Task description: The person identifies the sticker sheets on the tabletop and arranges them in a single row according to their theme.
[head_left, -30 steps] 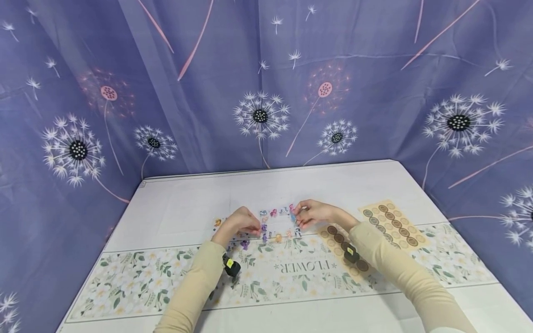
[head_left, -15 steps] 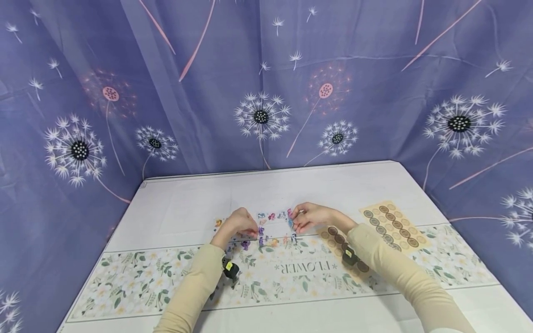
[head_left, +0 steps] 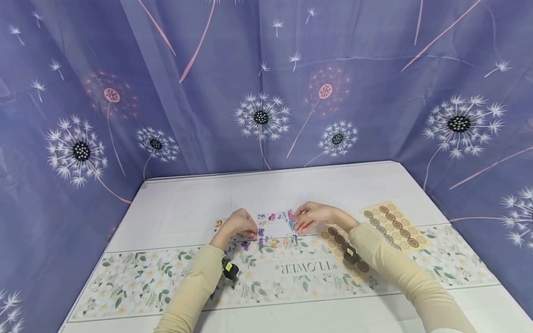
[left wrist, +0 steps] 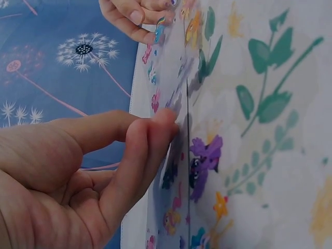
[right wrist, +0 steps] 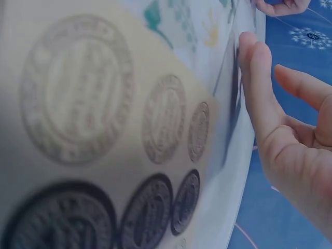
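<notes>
A clear sticker sheet (head_left: pixel 276 228) with small cartoon ponies around a plain white middle lies near the table's centre. My left hand (head_left: pixel 240 225) is at its left side; in the left wrist view the thumb and fingertips (left wrist: pixel 167 118) meet and appear to pinch the sheet's edge. On the right side, my right hand (head_left: pixel 314 215) touches the sheet near a blue pony sticker (head_left: pixel 291 224). In the right wrist view its fingers (right wrist: pixel 258 67) are fairly straight and the thumb stands apart. More pony stickers, including a purple pony (left wrist: pixel 205 166), lie beside and under the left hand.
Two tan sheets of round stamp-like stickers, a nearer one (head_left: pixel 329 243) and a farther one (head_left: pixel 393 222), lie to the right, the nearer partly under my right forearm. A floral runner (head_left: pixel 166 282) crosses the white table (head_left: pixel 200 194). Purple curtains (head_left: pixel 208 115) hang behind.
The pony sheet has shifted slightly left and toward me, mostly in the first half second. Both hands have moved slightly left with it; little differs since then.
</notes>
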{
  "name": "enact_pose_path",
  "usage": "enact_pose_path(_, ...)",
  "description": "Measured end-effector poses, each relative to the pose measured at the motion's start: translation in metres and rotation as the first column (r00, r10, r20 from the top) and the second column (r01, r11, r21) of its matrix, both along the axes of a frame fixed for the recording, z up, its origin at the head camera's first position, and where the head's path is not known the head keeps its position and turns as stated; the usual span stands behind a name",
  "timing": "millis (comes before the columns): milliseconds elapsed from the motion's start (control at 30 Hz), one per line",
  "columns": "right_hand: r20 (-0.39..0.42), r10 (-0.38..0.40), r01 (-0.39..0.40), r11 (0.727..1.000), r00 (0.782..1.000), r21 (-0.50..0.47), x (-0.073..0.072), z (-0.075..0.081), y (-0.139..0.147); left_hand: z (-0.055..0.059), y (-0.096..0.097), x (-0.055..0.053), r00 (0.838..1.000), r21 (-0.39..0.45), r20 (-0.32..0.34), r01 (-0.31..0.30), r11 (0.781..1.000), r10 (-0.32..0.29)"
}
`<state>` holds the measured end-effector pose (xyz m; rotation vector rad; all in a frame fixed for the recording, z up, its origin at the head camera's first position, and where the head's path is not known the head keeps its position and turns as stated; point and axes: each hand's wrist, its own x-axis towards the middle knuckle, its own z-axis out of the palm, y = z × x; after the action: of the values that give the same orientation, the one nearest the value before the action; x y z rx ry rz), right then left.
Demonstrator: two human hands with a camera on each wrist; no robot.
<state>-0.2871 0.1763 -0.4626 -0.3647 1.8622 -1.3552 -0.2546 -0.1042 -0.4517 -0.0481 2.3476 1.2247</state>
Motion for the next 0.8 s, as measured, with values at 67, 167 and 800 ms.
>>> enact_pose_path(67, -0.011, 0.003, -0.003, 1.0, 1.0, 0.011, 0.0, 0.003, 0.001, 0.0, 0.0, 0.0, 1.0, 0.001, -0.003, 0.003, 1.0, -0.003)
enact_pose_path(167, -0.024, 0.016, -0.016, 1.0, 1.0, 0.025, -0.001, 0.007, 0.003, 0.0, -0.001, 0.0, 1.0, -0.002, -0.004, 0.003, 1.0, -0.003)
enact_pose_path(800, -0.138, -0.049, 0.052, 0.998, 0.989, 0.021, -0.003, 0.002, 0.015, -0.002, 0.004, 0.002, 0.998, 0.176, 0.019, -0.056, 0.983, 0.054)
